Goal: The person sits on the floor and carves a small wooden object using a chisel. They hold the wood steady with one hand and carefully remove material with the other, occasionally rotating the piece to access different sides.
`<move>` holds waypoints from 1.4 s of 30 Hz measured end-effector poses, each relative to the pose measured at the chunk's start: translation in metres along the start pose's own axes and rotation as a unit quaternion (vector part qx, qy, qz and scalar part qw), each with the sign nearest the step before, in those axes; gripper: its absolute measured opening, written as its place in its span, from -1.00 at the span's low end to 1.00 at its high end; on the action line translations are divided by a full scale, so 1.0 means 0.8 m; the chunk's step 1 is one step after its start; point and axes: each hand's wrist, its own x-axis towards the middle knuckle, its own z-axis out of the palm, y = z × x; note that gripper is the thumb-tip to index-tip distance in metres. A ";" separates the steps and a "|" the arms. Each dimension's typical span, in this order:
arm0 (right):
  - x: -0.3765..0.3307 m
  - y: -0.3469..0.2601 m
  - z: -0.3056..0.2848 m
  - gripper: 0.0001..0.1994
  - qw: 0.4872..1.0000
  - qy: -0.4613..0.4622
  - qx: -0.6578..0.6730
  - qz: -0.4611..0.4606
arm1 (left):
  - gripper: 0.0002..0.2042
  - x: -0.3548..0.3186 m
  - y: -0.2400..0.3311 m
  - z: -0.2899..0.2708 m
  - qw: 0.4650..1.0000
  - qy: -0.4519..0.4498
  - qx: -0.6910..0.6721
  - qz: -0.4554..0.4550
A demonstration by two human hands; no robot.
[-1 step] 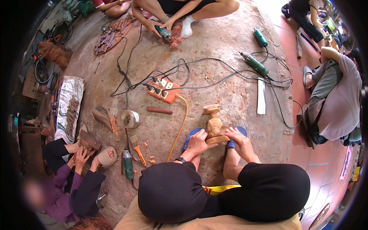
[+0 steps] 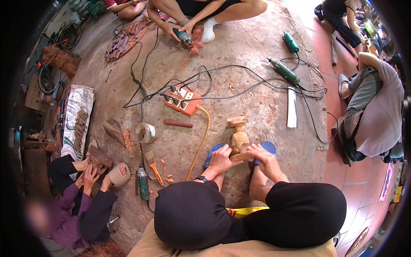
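Nothing has visibly moved since the earlier frame: both hands sit in the same places at the carving, and every cable and tool lies as it did.

At the lower middle of the frame, the left hand (image 2: 221, 159) is closed around the lower left of a pale wooden figure (image 2: 239, 139), and the right hand (image 2: 264, 155) presses on its base from the right. The figure stands upright between two blue sandals (image 2: 269, 147), just above the person's dark-clad knees.

The grip looks low on a tall piece, so in my judgement the top could tip or twist if pressure comes from one side. A yellow cable (image 2: 201, 141) runs close past the left hand to an orange power strip (image 2: 185, 100) at the centre; a shifting foot could snag it.

The ground is a rough, dusty stone floor (image 2: 257, 98) strewn with chips. A brush (image 2: 153, 164) and a green power tool (image 2: 142, 183) lie at lower left, two green grinders (image 2: 284, 71) at upper right. Other people sit working at the top, the right edge and the lower left.
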 end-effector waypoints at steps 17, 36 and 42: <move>0.007 -0.005 0.047 -0.69 0.992 -0.076 -0.026 -0.094 | -0.44 -0.009 -0.018 0.012 1.000 0.018 0.000 0.016; -0.006 0.006 0.035 -0.65 0.989 -0.059 0.030 -0.134 | -0.52 -0.002 -0.019 0.018 0.999 -0.014 0.033 0.023; -0.029 0.025 0.046 -0.56 0.998 -0.010 -0.020 -0.064 | -0.51 0.002 0.004 0.009 1.000 -0.010 0.002 0.002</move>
